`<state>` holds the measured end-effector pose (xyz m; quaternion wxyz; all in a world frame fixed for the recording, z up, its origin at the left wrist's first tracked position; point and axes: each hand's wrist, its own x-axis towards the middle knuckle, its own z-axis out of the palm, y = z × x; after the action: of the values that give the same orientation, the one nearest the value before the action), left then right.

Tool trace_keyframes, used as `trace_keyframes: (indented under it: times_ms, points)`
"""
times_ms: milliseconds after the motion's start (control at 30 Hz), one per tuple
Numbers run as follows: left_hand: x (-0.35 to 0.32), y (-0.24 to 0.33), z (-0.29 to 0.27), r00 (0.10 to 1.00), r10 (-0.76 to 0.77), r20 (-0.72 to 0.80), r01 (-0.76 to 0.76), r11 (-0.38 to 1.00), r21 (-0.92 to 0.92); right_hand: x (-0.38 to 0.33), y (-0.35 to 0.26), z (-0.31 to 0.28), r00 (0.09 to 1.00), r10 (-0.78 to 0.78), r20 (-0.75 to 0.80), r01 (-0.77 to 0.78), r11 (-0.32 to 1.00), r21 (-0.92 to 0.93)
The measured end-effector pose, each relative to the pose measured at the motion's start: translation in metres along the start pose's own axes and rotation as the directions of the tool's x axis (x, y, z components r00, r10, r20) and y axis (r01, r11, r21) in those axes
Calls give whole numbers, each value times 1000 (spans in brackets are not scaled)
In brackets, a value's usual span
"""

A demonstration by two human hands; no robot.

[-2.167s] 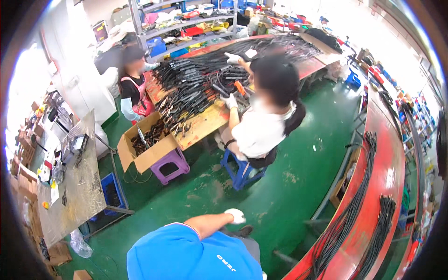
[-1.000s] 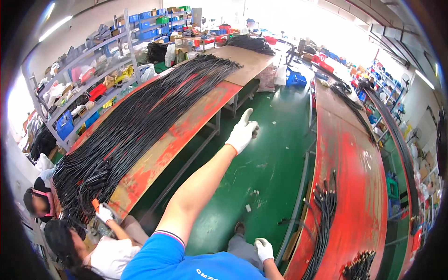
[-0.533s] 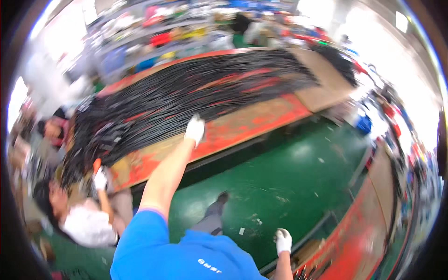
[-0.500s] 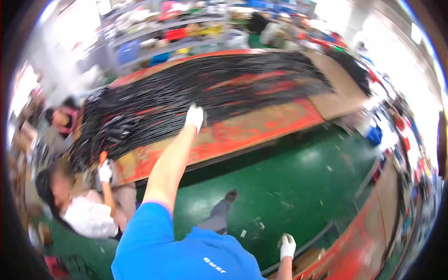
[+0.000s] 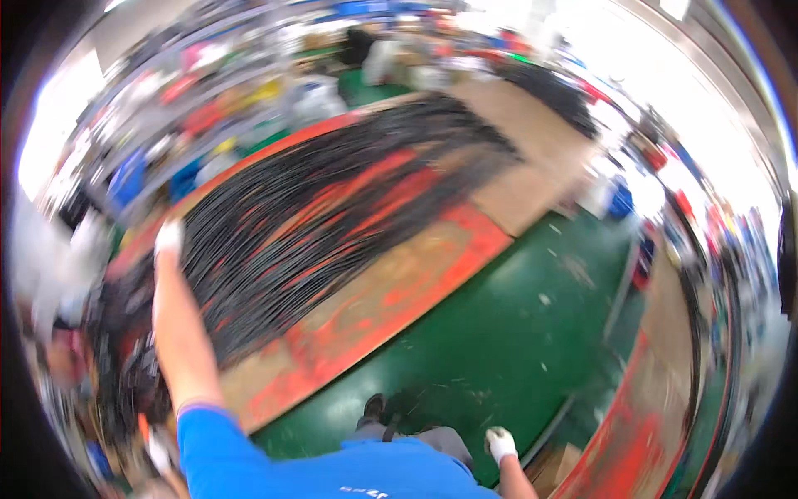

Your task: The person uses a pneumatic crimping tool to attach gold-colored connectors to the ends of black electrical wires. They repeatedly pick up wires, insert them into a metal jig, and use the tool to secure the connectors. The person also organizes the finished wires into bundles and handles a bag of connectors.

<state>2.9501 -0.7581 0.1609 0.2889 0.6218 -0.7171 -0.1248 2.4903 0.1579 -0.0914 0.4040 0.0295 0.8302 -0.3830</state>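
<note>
Long thin black cables (image 5: 274,224) lie spread side by side in a thick layer over a long table with a worn red and tan top (image 5: 399,291). My left hand (image 5: 169,239), in a white glove, is stretched out over the far left side of this layer. Motion smears its fingers, so I cannot make out whether they grip a cable. My right hand (image 5: 500,444), also white-gloved, hangs low at my right side, away from the cables. Its fingers are curled in, and nothing shows in them.
Another person's gloved hand (image 5: 158,449), with an orange-handled thing (image 5: 143,427) by it, is at the lower left. Crowded shelves (image 5: 208,116) stand behind the table. A second red-topped table (image 5: 619,441) runs along my right. Between them lies green floor (image 5: 499,324) with scraps.
My view has turned, so the table now slants up to the right. My left hand has moved from the near side of the cables to their far left. My right hand stays low.
</note>
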Motion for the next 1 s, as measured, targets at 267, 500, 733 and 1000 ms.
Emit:
trace_keyframes:
  times_ms: [267, 500, 733, 1000]
  points:
    - [-263, 103, 309, 968, -250, 3, 246, 956, 159, 103, 33, -55, 968, -113, -226, 116, 993, 2]
    - [-476, 299, 366, 928, -323, 187, 246, 907, 342, 164, 93, -154, 894, 448, 18, -439, 883, -167]
    - [-437, 409, 429, 673, -63, 737, 65, 998, 26, 296, 31, -279, 929, 353, -114, -367, 920, -140]
    - [-449, 521, 488, 735, -27, 677, -147, 969, 198, 450, -168, -255, 1000, 0, -17, 4, 979, 204]
